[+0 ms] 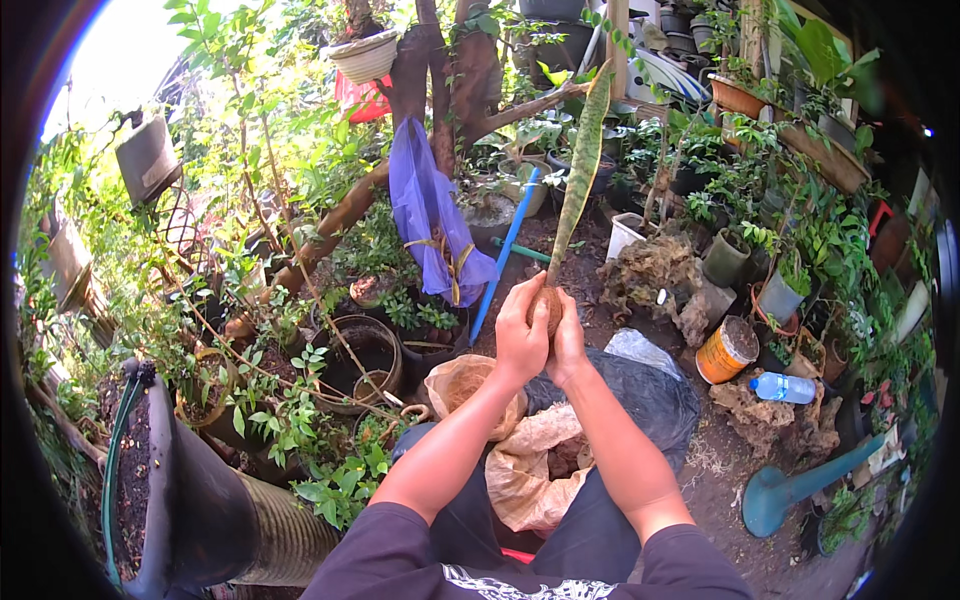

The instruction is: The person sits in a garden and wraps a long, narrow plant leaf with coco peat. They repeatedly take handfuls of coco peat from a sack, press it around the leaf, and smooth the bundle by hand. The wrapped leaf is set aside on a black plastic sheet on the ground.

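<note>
Both of my arms reach forward, and my left hand (pixel 523 330) and my right hand (pixel 568 341) are cupped around a brown ball of coconut fibre or soil (pixel 546 309). From its top rises a single long snake plant leaf (pixel 581 171), mottled green with yellowish edges, standing nearly upright. Fingers hide most of the ball's sides. Below my forearms, between my knees, an open woven sack (pixel 525 480) holds brown clumped material. A second open sack or bag (pixel 457 386) with brown fibre inside stands just left of it.
A black plastic sheet (pixel 652 405) lies beyond my right knee. Left are a tall dark planter (pixel 202 480) and a leafy shrub. A blue stick (pixel 504 259) leans near a hanging purple plastic bag (pixel 427 210). Rightward are an orange can (pixel 726 349), a water bottle (pixel 784 388) and potted plants.
</note>
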`<state>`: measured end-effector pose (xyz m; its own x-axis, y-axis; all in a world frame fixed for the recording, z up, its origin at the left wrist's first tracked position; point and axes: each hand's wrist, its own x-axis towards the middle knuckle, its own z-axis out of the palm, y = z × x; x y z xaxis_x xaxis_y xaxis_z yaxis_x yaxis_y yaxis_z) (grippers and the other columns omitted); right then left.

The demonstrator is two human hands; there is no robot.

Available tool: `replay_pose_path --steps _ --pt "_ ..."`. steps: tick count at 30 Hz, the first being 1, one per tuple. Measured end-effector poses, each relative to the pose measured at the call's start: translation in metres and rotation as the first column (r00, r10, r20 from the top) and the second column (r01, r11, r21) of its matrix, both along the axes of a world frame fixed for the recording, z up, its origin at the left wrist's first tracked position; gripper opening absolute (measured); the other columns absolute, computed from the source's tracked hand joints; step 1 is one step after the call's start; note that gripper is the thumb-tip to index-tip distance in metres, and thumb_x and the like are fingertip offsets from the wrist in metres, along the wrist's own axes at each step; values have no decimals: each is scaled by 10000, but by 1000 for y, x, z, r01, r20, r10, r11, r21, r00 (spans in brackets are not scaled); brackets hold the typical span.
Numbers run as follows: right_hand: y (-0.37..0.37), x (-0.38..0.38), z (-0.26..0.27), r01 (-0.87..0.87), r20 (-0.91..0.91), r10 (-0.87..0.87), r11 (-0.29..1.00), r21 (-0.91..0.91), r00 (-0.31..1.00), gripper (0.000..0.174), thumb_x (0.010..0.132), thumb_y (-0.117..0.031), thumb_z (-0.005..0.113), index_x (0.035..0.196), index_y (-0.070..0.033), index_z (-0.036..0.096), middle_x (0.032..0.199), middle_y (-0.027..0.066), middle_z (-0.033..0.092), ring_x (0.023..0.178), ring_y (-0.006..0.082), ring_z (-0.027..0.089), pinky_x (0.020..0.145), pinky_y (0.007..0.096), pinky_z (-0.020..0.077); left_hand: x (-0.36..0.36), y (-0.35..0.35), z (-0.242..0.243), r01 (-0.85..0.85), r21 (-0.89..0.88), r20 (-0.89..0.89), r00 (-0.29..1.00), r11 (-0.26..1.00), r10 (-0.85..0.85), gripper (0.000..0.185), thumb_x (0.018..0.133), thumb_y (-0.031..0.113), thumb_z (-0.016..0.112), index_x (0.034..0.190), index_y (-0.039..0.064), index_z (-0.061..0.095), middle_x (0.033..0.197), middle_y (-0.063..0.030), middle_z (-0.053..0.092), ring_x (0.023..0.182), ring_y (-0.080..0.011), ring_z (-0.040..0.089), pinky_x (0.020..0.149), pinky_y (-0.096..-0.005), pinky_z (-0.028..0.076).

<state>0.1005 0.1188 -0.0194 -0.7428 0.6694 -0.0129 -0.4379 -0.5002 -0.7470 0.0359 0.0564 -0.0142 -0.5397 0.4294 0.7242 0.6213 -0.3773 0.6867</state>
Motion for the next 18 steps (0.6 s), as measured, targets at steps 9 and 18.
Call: replay_pose_path --steps 9,18 --pt "8 1 -5 -141 -58 142 990 21 988 444 1089 -494 386 1265 -159 618 1168 -7 691 1056 147 687 921 357 573 -11 -3 -2 -43 -14 -26 999 999 42 393 921 159 621 1251 -50 659 1113 -212 711 1049 -371 677 964 -442 502" --pt "-9 1 8 -99 86 99 995 -1 991 501 1092 -577 377 1283 -179 613 1172 -22 679 1060 133 666 931 333 550 -14 -11 6 -300 -28 -391 881 954 266 395 889 170 649 1227 -35 670 1058 -182 679 1016 -366 622 941 -461 463"
